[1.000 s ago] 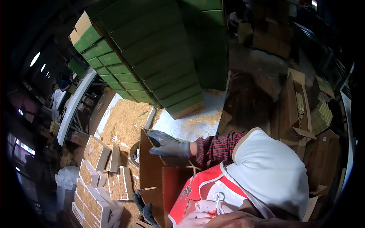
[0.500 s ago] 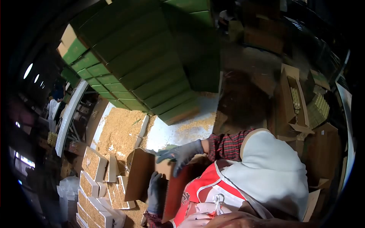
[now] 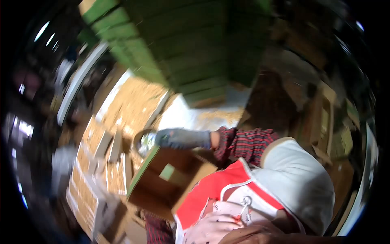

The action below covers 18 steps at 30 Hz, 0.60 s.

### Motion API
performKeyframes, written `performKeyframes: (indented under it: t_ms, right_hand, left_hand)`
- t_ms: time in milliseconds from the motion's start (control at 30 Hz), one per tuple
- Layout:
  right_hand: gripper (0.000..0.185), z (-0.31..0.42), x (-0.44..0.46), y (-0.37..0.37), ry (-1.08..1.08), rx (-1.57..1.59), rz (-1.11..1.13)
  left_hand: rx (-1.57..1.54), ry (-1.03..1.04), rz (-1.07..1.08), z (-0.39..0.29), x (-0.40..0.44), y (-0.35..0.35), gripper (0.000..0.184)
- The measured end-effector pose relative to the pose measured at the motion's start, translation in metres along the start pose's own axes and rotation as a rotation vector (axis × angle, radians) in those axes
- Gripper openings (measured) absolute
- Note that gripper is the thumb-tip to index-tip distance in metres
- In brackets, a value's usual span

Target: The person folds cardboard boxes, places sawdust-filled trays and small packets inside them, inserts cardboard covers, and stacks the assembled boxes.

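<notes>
My right hand (image 3: 183,138), in a grey glove, is stretched over the far edge of an open cardboard box (image 3: 148,195). The box is tilted toward me, brown inside and green outside, with a pale patch on its inner wall. At my fingertips lies a round, ring-like item (image 3: 145,143) with white and green in its middle; blur hides what it is and whether I grip it. Of my left arm only the striped cuff (image 3: 158,229) shows below the box; the left hand is hidden.
White-edged trays (image 3: 132,97) of tan, crumbly material lie at left, with smaller white-edged blocks (image 3: 115,146) nearer. Stacked green cartons (image 3: 183,53) rise ahead. An open carton (image 3: 323,118) stands at right. A long pale rail (image 3: 81,81) runs at far left.
The box has turned so its inside faces me. My right hand has moved from inside the flaps to the round item beyond the box; my left hand has gone out of sight. The view has shifted.
</notes>
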State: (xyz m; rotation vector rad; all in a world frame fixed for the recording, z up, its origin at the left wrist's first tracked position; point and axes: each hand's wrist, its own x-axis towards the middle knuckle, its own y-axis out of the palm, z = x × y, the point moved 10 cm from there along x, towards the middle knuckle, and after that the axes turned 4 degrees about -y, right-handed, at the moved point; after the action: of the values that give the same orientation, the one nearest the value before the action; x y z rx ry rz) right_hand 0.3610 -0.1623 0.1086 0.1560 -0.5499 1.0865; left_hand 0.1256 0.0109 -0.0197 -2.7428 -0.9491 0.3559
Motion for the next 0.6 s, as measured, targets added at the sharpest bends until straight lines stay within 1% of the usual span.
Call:
performKeyframes:
  t_ms: [67, 133, 167, 200, 233, 267, 300, 333, 367, 400, 467, 567, 600]
  right_hand:
    - [0.044, -0.087, 0.0, 0.016, 0.332, -0.23, 0.118]
    - [0.042, -0.147, -0.014, 0.024, 0.58, -0.336, 0.209]
    - [0.043, -0.155, -0.007, 0.036, 0.461, -0.367, 0.318]
    - [0.049, -0.153, -0.001, 0.041, 0.434, -0.305, 0.389]
    - [0.055, -0.152, 0.01, 0.046, 0.461, -0.141, 0.423]
    - [0.063, -0.162, 0.023, 0.042, 0.577, 0.068, 0.406]
    - [0.07, -0.188, 0.037, 0.028, 0.737, 0.171, 0.343]
    - [0.054, -0.225, 0.038, 0.002, 1.03, 0.163, 0.417]
    - [0.063, -0.272, 0.076, -0.038, 0.856, -0.338, 0.433]
    - [0.072, -0.319, 0.109, -0.066, 0.64, -0.817, 0.42]
    - [0.05, -0.373, 0.129, -0.108, 0.546, -1.359, 0.336]
    - [0.027, -0.387, 0.125, -0.109, 0.285, -1.591, 0.205]
    - [0.024, -0.396, 0.119, -0.111, 0.3, -1.545, 0.236]
  left_hand:
    - [-0.061, -0.067, -0.059, 0.024, -0.008, -0.016, 0.044]
    - [-0.138, -0.102, -0.131, 0.05, -0.017, -0.039, 0.045]
    - [-0.149, -0.097, -0.172, 0.055, -0.023, -0.051, 0.045]
    - [-0.146, -0.077, -0.201, 0.052, -0.027, -0.057, 0.045]
    - [-0.11, -0.047, -0.227, 0.045, -0.031, -0.065, 0.046]
    - [-0.031, -0.008, -0.248, 0.024, -0.04, -0.063, 0.047]
    - [0.049, 0.032, -0.262, 0.005, -0.046, -0.05, 0.049]
    - [0.126, 0.076, -0.278, -0.005, -0.044, -0.038, 0.051]
    - [0.252, 0.143, -0.309, -0.007, -0.046, -0.034, 0.052]
    - [0.177, 0.1, -0.312, -0.006, -0.044, -0.033, 0.052]
    - [0.027, 0.009, -0.303, -0.008, -0.042, -0.033, 0.052]
    - [-0.095, -0.066, -0.318, 0.004, -0.038, -0.032, 0.053]
    - [-0.152, -0.099, -0.317, 0.004, -0.038, -0.03, 0.053]
